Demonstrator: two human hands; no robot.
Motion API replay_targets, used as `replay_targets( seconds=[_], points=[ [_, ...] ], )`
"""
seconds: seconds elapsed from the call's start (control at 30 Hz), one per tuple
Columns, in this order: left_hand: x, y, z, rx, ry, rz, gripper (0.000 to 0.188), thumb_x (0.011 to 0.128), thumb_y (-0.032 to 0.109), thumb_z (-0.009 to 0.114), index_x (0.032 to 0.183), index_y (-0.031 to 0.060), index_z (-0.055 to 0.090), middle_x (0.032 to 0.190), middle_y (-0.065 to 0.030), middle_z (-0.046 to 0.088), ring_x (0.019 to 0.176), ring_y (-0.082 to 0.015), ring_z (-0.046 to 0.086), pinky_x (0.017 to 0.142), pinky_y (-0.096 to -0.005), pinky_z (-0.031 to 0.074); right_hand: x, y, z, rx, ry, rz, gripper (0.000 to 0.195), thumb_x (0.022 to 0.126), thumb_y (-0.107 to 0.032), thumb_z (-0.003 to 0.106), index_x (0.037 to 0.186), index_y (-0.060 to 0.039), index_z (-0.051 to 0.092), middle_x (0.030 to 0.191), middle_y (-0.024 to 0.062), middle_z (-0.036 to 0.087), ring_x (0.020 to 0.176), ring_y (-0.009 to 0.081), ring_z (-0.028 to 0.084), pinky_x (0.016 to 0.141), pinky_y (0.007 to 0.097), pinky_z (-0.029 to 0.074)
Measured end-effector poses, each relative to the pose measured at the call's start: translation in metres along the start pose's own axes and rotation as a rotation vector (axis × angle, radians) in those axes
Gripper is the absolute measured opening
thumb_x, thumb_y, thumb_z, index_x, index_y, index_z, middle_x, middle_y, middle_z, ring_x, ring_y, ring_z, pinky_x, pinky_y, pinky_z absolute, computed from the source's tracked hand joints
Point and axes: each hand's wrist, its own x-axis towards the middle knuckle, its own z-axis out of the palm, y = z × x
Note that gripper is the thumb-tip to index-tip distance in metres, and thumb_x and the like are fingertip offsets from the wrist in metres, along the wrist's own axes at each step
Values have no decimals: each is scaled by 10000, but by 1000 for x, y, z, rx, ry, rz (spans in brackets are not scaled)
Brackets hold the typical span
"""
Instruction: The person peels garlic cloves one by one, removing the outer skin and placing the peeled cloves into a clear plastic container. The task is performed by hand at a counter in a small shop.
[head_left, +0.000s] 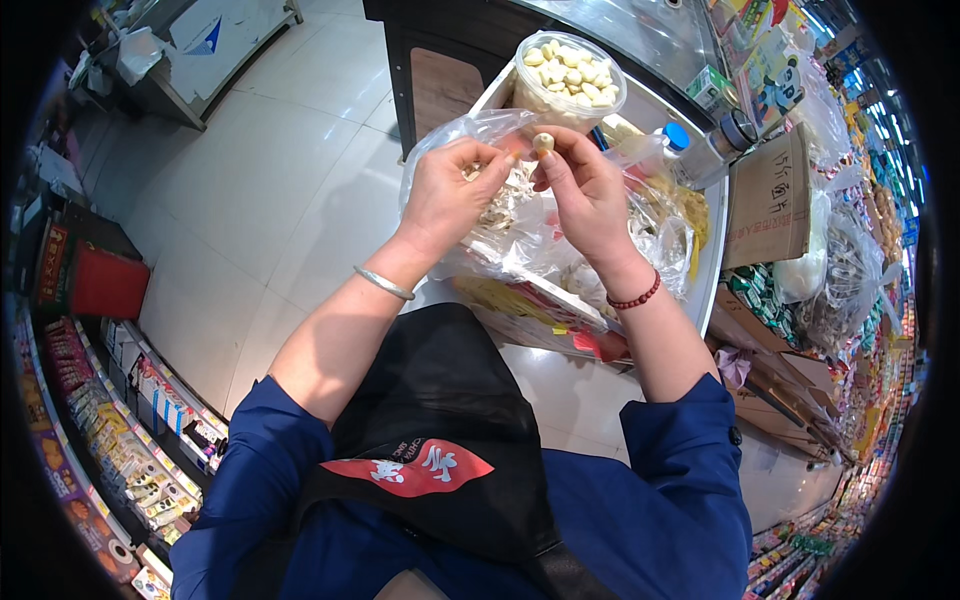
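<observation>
Between the thumb and fingers of my right hand (589, 195) is a peeled garlic clove (544, 141). My left hand (457, 187) is close to its left, with thumb and forefinger tips pinched together; whether a bit of skin is between them is too small to tell. Both hands are above a clear plastic bag (517, 251) with dry, papery garlic skins (504, 206) in it. Just beyond my hands stands a round clear plastic tub (562, 112), filled with pale peeled garlic cloves (574, 75).
A blue-capped white bottle (675, 139) and a dark-lidded clear jar (720, 150) stand right of the tub. Farther right are a cardboard piece (769, 202) bearing writing and bagged goods. Shop shelves (127, 442) curve along the lower left; a metal-topped counter (622, 34) lies beyond.
</observation>
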Motion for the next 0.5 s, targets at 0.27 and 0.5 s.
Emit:
replay_targets(
  seconds=[0.27,0.5],
  points=[
    [1,-11,2,-45,-52,248,192,972,100,627,1082,-34,709,923,-42,659,793,-77,596,694,-221,482,-2,8,1,-218,-37,57,211,967,-90,607,1141,22,645,966,93,684,801,135,625,712,277,505],
    [-1,-11,1,47,-41,213,179,932,116,650,1002,-39,705,898,-97,683,786,-160,638,710,-275,497,-4,12,-1,-339,-65,17,198,948,-86,626,1120,7,660,964,126,695,781,161,638,699,294,507]
  ],
)
